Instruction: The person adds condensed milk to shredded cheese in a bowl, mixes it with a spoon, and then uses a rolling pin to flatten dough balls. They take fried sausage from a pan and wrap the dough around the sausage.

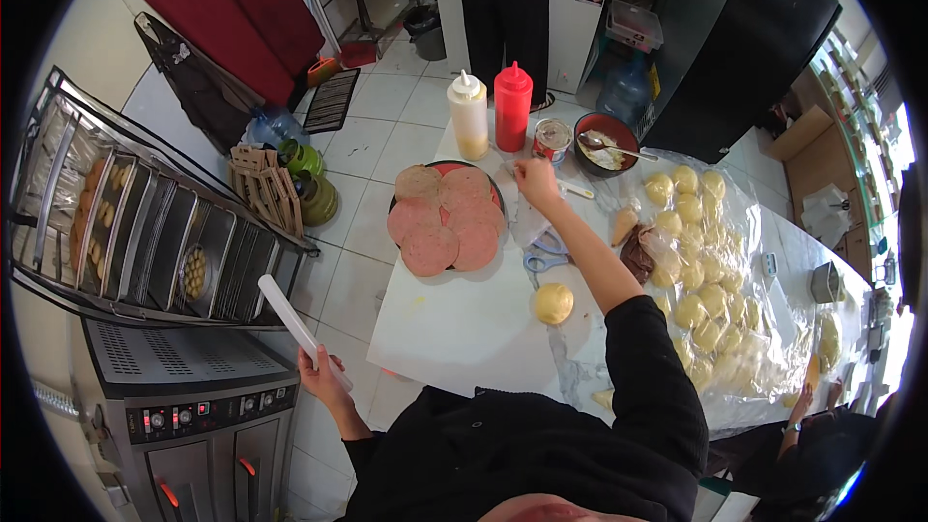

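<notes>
My left hand (322,373) grips a white rolling pin (288,317), held tilted off the table's left edge. Over the table, my right hand (536,180) has its fingers drawn together beside a small tin can (552,141); what they hold, if anything, is hidden. Close by that hand, round pink meat slices (445,217) overlap on a dark-rimmed plate (502,195). A white-handled utensil (577,189) and blue-handled scissors (547,256) lie under and beside my right forearm. Nearer to me, a single yellow dough ball (554,304) rests on the white table (454,329).
A white-topped squeeze bottle (469,118), a red squeeze bottle (512,108) and a bowl with a spoon (604,145) line the far edge. Dough balls (710,300) lie under plastic at right. A tray rack (145,222) and oven (193,406) stand left. Other people stand far off and lower right.
</notes>
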The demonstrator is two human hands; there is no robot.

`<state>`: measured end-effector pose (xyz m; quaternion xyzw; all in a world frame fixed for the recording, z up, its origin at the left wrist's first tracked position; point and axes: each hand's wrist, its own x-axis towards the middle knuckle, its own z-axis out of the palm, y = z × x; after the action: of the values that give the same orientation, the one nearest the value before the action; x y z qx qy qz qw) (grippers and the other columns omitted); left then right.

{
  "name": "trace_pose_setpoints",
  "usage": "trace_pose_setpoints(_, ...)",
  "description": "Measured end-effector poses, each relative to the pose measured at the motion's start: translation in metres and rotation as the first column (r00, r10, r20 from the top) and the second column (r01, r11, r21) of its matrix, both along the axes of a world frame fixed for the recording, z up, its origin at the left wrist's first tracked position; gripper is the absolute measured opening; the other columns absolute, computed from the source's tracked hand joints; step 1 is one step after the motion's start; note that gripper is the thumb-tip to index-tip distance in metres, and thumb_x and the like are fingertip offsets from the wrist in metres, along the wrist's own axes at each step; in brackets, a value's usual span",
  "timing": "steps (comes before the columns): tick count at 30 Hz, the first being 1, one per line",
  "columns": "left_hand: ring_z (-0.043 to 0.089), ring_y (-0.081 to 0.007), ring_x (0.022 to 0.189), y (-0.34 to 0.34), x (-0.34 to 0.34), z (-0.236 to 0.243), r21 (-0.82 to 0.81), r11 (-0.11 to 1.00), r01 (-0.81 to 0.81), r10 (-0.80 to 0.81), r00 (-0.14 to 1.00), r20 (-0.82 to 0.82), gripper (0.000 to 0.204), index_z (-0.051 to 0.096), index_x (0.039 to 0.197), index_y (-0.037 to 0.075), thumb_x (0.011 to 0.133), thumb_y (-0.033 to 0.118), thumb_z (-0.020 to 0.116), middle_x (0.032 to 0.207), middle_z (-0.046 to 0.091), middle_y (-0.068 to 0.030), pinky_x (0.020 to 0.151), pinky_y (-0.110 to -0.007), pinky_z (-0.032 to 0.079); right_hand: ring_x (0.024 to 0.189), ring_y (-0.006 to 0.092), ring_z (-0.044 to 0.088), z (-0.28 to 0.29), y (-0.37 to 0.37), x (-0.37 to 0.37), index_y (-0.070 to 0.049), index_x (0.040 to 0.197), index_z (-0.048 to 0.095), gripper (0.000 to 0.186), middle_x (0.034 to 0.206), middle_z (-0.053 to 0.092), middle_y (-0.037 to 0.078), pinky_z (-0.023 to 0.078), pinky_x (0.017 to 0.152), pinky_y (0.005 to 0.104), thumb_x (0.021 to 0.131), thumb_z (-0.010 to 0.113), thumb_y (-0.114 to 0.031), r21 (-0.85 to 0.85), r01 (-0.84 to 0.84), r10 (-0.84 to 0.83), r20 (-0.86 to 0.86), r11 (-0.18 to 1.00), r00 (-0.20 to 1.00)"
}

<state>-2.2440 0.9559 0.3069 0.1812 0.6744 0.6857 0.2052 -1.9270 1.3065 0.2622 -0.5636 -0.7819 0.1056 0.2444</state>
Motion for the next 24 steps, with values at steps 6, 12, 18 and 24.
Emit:
trace_pose_setpoints(6, 0.046, -0.0085, 0.052, -0.006, -0.006, 0.001, 0.078, 0.997, 0.01, -0.011, 1.0, 0.015, 0.028, 0.046, 0.106, 0.0, 0.082, 0.011, 0.055, 0.077, 0.048, -0.0026, 0.044, -0.022, 0.036, 0.076, 0.0124, 0.06, 0.075, -0.082, 0.022, 0.001, 0.095, 0.062, 0.021, 0.083, 0.065, 0.009, 0.048, 0.069, 0.0253, 0.076, 0.059, -0.007, -0.284, -0.258, -0.089, -0.813, 0.923, 0.575)
trace_pose_setpoints(12, 0.047, -0.0089, 0.053, -0.019, -0.011, -0.003, 0.074, 0.996, 0.048, -0.05, 0.998, 0.025, 0.025, 0.047, 0.101, 0.002, 0.082, 0.014, 0.056, 0.073, 0.046, -0.0011, 0.045, -0.022, 0.036, 0.094, 0.0198, 0.057, 0.048, -0.257, 0.003, 0.005, 0.105, 0.056, 0.031, 0.1, 0.06, 0.012, 0.043, 0.083, 0.0298, 0.082, 0.054, -0.016, -0.496, -0.268, 0.026, -0.442, 0.826, 0.897)
trace_pose_setpoints(18, 0.048, -0.0094, 0.053, -0.022, -0.011, -0.011, 0.069, 0.992, 0.103, -0.109, 0.991, 0.084, 0.026, 0.047, 0.102, 0.002, 0.081, 0.014, 0.057, 0.074, 0.047, -0.0013, 0.045, -0.022, 0.036, 0.124, 0.0261, 0.029, -0.02, -0.331, -0.027, 0.005, 0.125, 0.033, 0.06, 0.131, 0.033, 0.018, 0.021, 0.102, 0.0406, 0.083, 0.049, -0.035, -0.192, -0.17, 0.202, 0.161, 0.967, 0.966)
trace_pose_setpoints(24, 0.048, -0.0093, 0.052, -0.021, -0.021, -0.019, 0.051, 0.978, 0.203, -0.207, 0.971, 0.117, 0.03, 0.047, 0.107, 0.003, 0.081, 0.013, 0.057, 0.079, 0.049, -0.0013, 0.044, -0.022, 0.037, 0.127, 0.021, 0.026, -0.02, -0.373, -0.018, -0.003, 0.13, 0.03, 0.067, 0.136, 0.029, 0.01, 0.014, 0.104, 0.0465, 0.082, 0.044, -0.048, -0.149, -0.224, 0.264, 0.346, 0.963, 0.901)
